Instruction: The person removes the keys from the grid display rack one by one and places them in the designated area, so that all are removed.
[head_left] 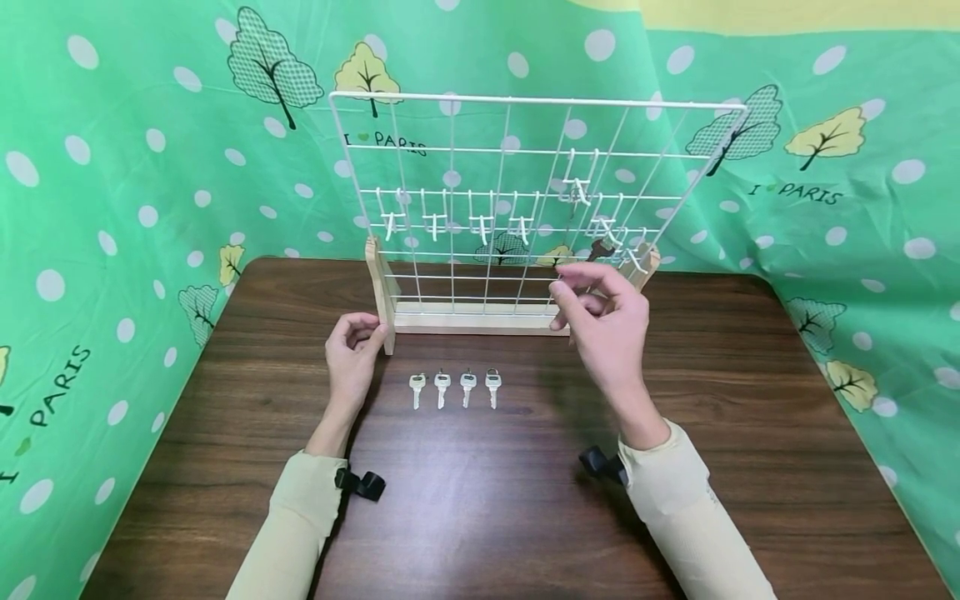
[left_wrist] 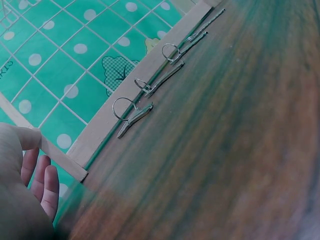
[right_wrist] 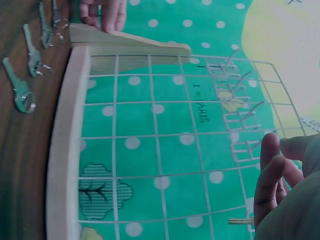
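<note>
A: Hands?
B: Your left hand (head_left: 354, 354), 8 o'clock, pinches the wooden upright (head_left: 381, 283). Your right hand (head_left: 606, 325), 3 o'clock: bent, can't tell if gripping.
A: Keys?
B: Four keys (head_left: 442, 388) on the table (head_left: 480, 517), 6 o'clock; dark key (head_left: 602, 248), 2 o'clock.

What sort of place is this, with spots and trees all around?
Maybe a little workspace set up indoors, though I can't see the whole room. Green polka-dot cloth hangs behind a dark wood-grain table, where a white wire grid rack stands behind four keys.
</note>
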